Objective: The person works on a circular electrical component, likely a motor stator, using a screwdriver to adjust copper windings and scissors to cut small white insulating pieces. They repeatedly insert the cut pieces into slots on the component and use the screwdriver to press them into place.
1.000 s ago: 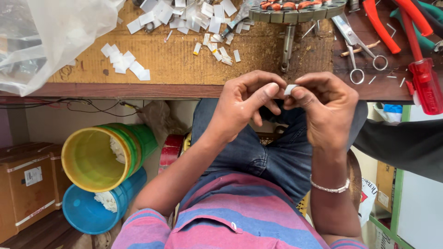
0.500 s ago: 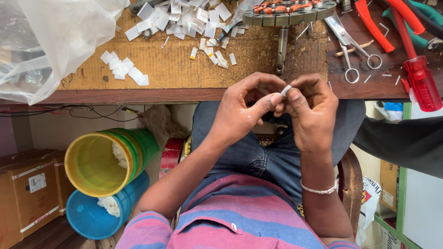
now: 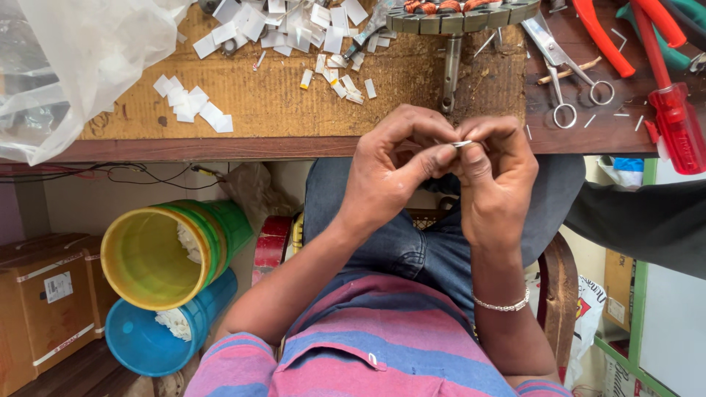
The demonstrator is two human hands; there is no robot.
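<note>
Both hands are working just off the counter's (image 3: 294,151) near edge, above the lap. The left hand (image 3: 393,173) and right hand (image 3: 496,180) are meeting fingertip to fingertip, and both are pinching one small white slip (image 3: 463,144) between thumbs and forefingers. Each grip is clenching on that slip; the other fingers are curling in behind.

The step in hand looks like folding or creasing the slip, since the fingertips are pressing it from both sides. The next move probably calls for fine, even pressure and a steady pinch, because the slip is tiny and mostly hidden by the fingers; its exact shape cannot be told.

More slips (image 3: 193,106) are lying scattered on the cardboard mat (image 3: 412,81) toward the counter's far edge. A round coil plate (image 3: 460,18) on a stem is sitting at the far edge, straight beyond the hands. Scissors (image 3: 559,70) are lying toward the right end, with a red screwdriver (image 3: 673,110) and pliers (image 3: 603,40) nearer the far right corner. A clear bag (image 3: 81,66) is covering the far left corner.

Open room is lying along the near edge left of the hands, where the mat is bare. Under the counter, yellow (image 3: 158,254) and blue (image 3: 158,334) buckets are lying on their sides, well apart from the hands. A dark sleeve (image 3: 647,220) is reaching in from the right, close to the right elbow side.
</note>
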